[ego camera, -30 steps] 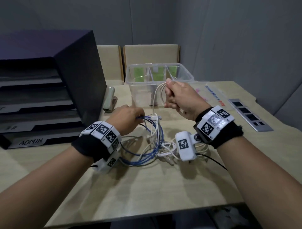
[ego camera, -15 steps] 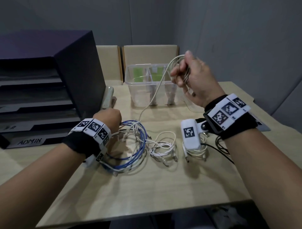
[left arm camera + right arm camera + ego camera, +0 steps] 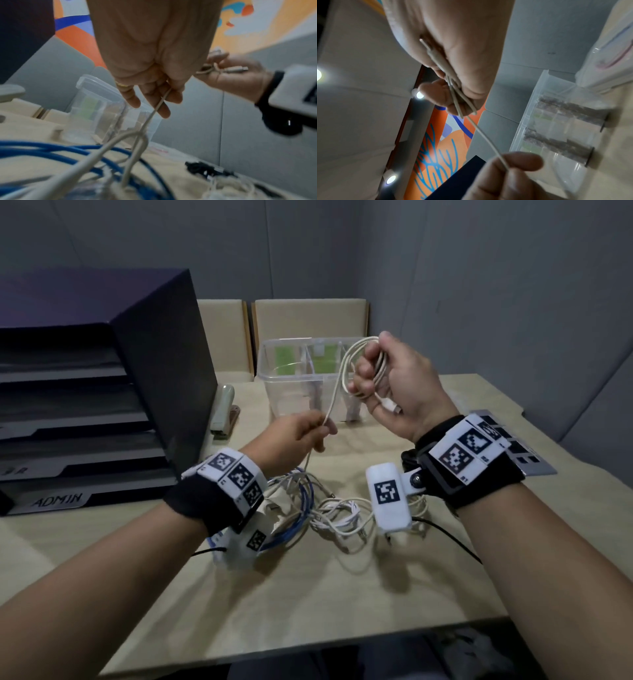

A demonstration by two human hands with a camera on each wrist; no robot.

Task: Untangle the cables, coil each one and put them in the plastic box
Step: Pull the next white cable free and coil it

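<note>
My right hand (image 3: 380, 378) is raised in front of the clear plastic box (image 3: 274, 371) and grips several loops of a cream cable (image 3: 346, 361), its plug (image 3: 390, 406) sticking out below the palm. The same cable (image 3: 488, 139) runs down to my left hand (image 3: 308, 429), which pinches it between thumb and fingers (image 3: 163, 100). Below that hand the cable drops into the tangle on the table: a blue cable (image 3: 305, 498), a white cable bundle (image 3: 342, 515) and other cream strands (image 3: 102, 152).
A black document tray stack (image 3: 102, 392) labelled ADMIN stands at the left. A stapler (image 3: 222, 412) lies beside it. A grey strip (image 3: 527, 460) lies at the right behind my wrist. A black cable (image 3: 445, 535) trails under my right wrist.
My left hand has risen from the blue cable on the table and taken hold of the cream cable. My right hand stays raised and grips more loops of it.
</note>
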